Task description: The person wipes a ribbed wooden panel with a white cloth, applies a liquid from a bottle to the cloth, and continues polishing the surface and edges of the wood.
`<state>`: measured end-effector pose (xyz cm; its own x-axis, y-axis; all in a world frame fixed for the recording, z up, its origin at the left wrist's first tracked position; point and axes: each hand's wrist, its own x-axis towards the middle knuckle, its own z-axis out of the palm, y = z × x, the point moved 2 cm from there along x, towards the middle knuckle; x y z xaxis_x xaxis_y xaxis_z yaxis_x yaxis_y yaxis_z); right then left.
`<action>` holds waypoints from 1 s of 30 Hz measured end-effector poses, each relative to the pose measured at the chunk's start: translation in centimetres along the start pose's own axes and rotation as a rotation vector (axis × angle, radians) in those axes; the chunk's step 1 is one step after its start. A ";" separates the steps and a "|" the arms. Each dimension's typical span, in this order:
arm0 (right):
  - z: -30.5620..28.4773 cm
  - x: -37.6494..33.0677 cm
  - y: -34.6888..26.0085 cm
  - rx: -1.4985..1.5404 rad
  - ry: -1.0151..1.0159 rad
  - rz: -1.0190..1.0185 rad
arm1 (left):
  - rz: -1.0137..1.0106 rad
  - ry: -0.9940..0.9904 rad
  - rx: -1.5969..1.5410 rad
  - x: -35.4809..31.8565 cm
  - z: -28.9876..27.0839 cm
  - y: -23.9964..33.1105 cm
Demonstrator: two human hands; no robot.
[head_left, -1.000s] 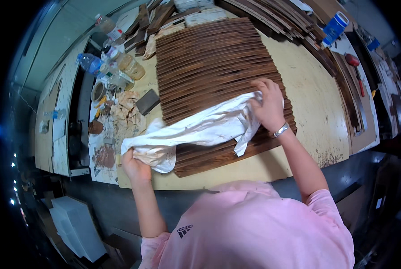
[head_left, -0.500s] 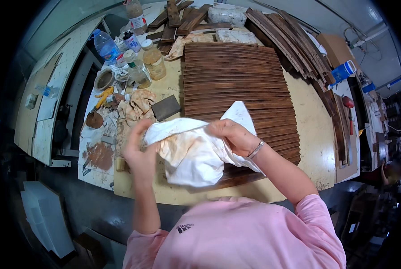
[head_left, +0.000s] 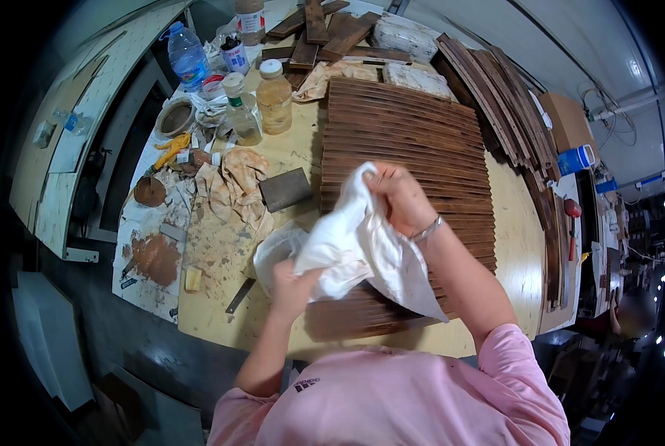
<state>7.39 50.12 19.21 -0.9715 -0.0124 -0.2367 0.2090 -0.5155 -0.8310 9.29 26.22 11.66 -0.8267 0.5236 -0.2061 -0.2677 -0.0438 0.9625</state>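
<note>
A white cloth (head_left: 340, 245) with faint brown stains is stretched between my two hands, above the near part of a dark brown ridged wooden panel (head_left: 407, 126). My right hand (head_left: 403, 197) is closed on its upper edge, a metal band round the wrist. Lower and to the left, my left hand (head_left: 294, 288) pinches the cloth, slightly blurred by motion. One corner of the cloth hangs down toward the panel's near edge. Left of the panel lies a grey rectangular block (head_left: 286, 190), beside a crumpled, brown-stained rag (head_left: 236, 182).
Bottles stand at the back left, among them a jar of yellowish liquid (head_left: 274, 100) and a blue-tinted water bottle (head_left: 188, 59). Dark wood offcuts (head_left: 347, 33) are piled at the back. Long wooden strips (head_left: 489, 97) lie along the right. A brown smear (head_left: 154, 259) marks the left board.
My left hand has moved right and down and now pinches the cloth. My right hand has risen slightly, pulling the cloth up and rightward off its earlier spread shape.
</note>
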 end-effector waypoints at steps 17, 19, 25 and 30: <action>2.8 28.1 0.5 -0.765 0.242 -0.485 | -0.029 0.330 -0.872 3.0 -3.4 -0.2; 3.6 28.3 0.1 -0.866 0.302 -0.544 | -0.060 0.319 -0.953 3.8 -3.5 0.0; 7.2 20.6 -2.1 -1.355 0.167 -0.620 | -0.051 0.276 -1.081 6.7 -4.6 1.1; 9.4 15.4 -2.1 -2.072 -0.291 -0.757 | -0.026 0.199 -1.109 8.2 -4.9 0.4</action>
<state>-9.04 42.98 22.05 -0.8479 -0.4970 0.1845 -0.4994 0.8656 0.0364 0.00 26.30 9.53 -0.8522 0.3949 -0.3433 -0.4960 -0.8186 0.2895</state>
